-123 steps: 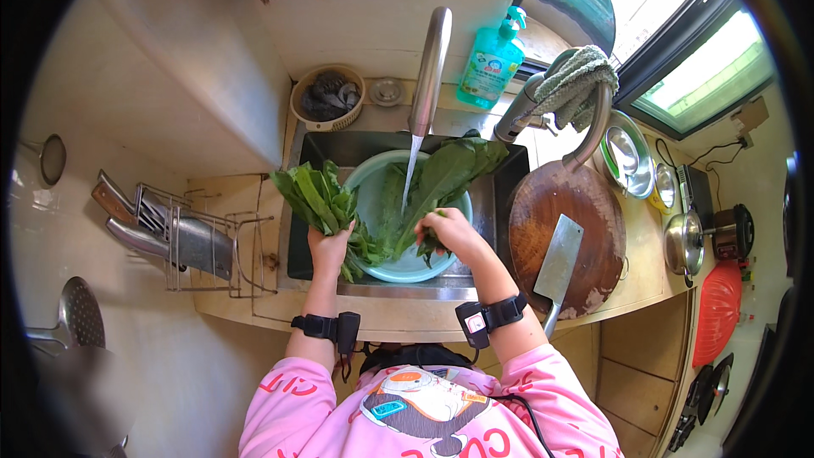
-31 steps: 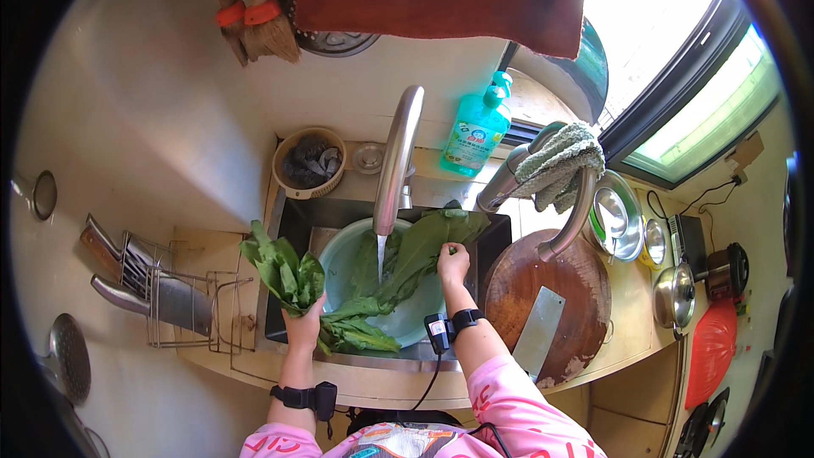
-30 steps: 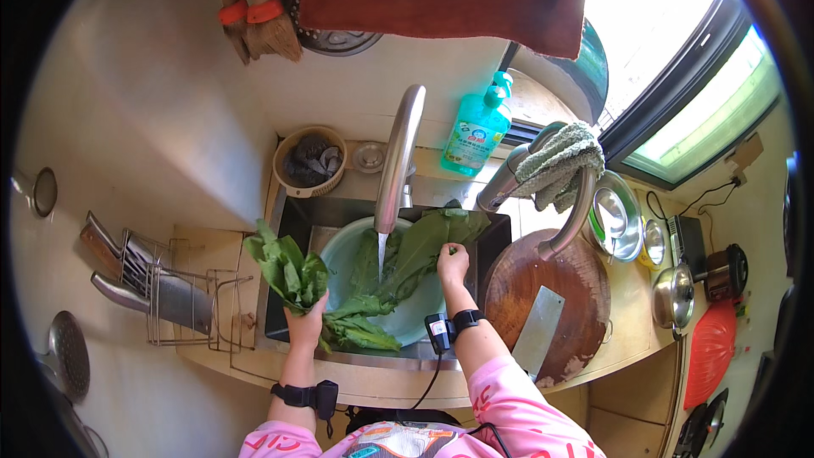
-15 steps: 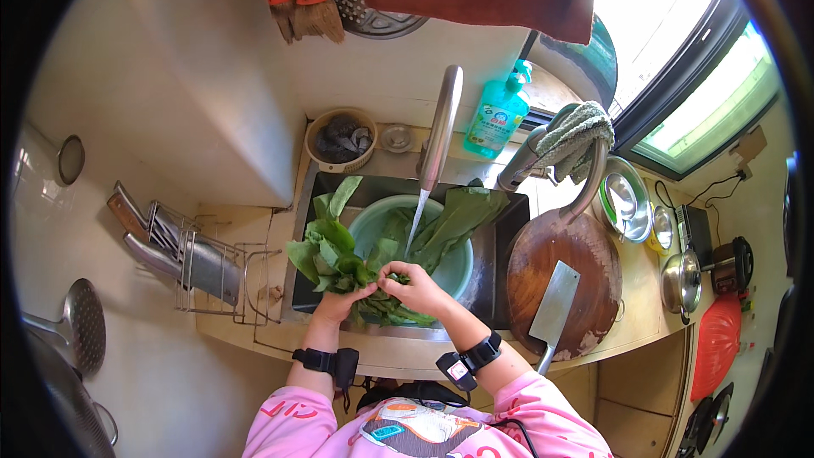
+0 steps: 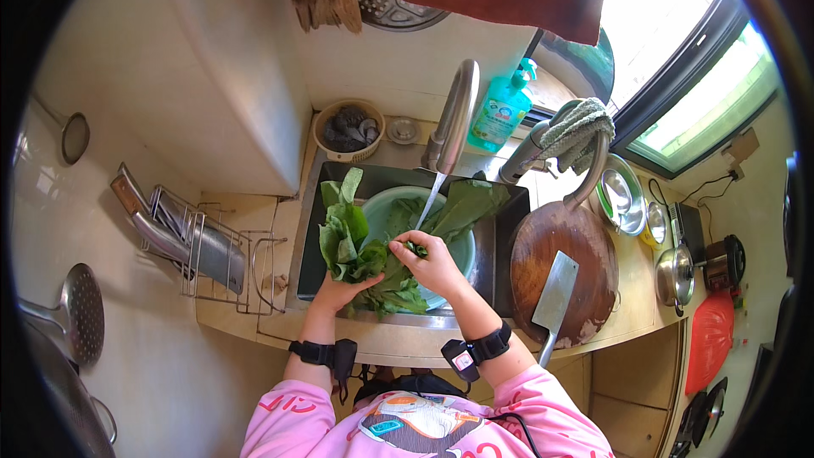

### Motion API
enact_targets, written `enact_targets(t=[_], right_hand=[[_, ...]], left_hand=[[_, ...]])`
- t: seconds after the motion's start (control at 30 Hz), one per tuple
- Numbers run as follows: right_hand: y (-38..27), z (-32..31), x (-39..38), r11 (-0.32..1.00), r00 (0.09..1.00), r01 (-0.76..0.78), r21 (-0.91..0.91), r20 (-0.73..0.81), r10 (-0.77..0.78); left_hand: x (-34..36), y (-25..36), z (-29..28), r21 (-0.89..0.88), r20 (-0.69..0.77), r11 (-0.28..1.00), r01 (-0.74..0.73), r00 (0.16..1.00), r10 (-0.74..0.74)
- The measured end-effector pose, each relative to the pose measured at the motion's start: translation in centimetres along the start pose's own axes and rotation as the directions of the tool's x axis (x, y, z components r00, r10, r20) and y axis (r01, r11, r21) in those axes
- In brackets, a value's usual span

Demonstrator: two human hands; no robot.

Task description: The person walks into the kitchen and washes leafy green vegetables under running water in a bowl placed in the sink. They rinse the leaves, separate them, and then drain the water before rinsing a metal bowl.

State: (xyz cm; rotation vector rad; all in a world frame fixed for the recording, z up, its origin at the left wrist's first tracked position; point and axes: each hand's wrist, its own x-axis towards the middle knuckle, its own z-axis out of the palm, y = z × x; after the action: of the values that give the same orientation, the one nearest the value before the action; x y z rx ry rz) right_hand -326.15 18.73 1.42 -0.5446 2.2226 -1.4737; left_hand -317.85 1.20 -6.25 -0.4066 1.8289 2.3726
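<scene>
My left hand (image 5: 342,290) is closed around a bunch of leafy greens (image 5: 346,242), whose broad leaves stand up over the left side of the sink (image 5: 311,220). Just to the right, the bent fingers of my right hand (image 5: 431,265) pinch a small piece of green leaf, mostly hidden by the fingers. Below both hands sits a pale green basin (image 5: 464,259) with more leaves in it. A large leaf (image 5: 471,208) lies over its right rim. From the curved metal faucet (image 5: 458,110), a stream of water (image 5: 432,201) runs into the basin.
Right of the sink, a cleaver (image 5: 555,288) lies on a round wooden chopping board (image 5: 530,242), its handle past the counter edge. A knife rack (image 5: 212,254) stands at left. Behind are a soap bottle (image 5: 500,114) and a small basket (image 5: 322,137). A cloth (image 5: 577,131) hangs over a pipe.
My right hand has drawn away from my left, toward the right, with a bit of leaf in its fingers. The bunch in my left hand has turned more upright.
</scene>
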Motion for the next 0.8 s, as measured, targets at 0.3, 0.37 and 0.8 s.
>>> enact_targets(t=[0.3,0.37,0.8], right_hand=[[1.5,-3.0,-0.9,0.816,0.886,-0.456,0.356,0.268,0.378],[2.7,-4.6,-0.8,0.711,0.866,-0.473,0.520,0.126,0.484],[16.5,0.4,3.6,0.789,0.799,-0.601,0.127,0.062,0.598]], left_hand=[[0.1,0.0,-1.2,0.086,0.054,0.991,-0.106,0.993,0.102],[0.0,0.2,-2.2,0.380,-0.047,0.922,-0.068,0.995,0.093],[-2.1,-1.1,-3.8,0.268,-0.361,0.957,-0.114,0.909,0.209]])
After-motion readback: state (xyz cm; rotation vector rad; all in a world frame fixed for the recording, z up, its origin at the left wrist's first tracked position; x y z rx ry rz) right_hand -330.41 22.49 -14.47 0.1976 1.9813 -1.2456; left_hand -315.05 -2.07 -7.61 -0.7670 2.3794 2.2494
